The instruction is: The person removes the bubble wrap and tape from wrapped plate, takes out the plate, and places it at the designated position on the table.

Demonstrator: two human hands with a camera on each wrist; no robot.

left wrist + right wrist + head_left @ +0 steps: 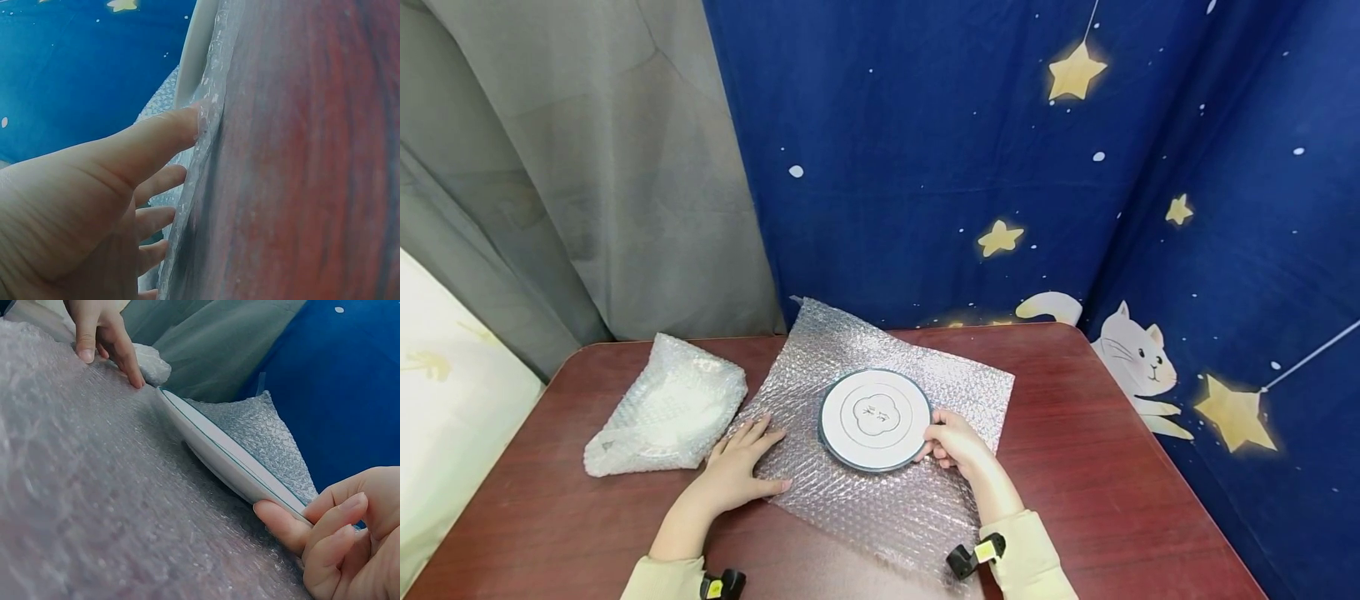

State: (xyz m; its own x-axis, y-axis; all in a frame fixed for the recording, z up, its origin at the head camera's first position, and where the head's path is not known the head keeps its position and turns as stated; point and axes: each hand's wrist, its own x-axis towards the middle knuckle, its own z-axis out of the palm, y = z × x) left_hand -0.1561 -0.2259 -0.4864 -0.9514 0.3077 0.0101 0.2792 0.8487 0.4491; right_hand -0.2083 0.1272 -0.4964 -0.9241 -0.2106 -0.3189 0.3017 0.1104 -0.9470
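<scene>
A round white plate (877,419) with a dark blue rim and a flower-shaped mark in its middle lies over a sheet of bubble wrap (880,517). My right hand (952,440) pinches the plate's right rim between thumb and fingers. In the right wrist view the plate (231,453) shows edge-on, close over the wrap, with the right hand (344,537) at its near end. My left hand (735,467) rests spread on the left edge of the wrap, fingers straight. The left wrist view shows the left thumb (156,137) at the wrap's edge.
Left of the sheet lies a bubble-wrapped bundle (670,408), its contents blurred by the wrap. The reddish-brown table (1097,500) ends at a blue star-patterned curtain (910,167) and a grey curtain (610,167) behind.
</scene>
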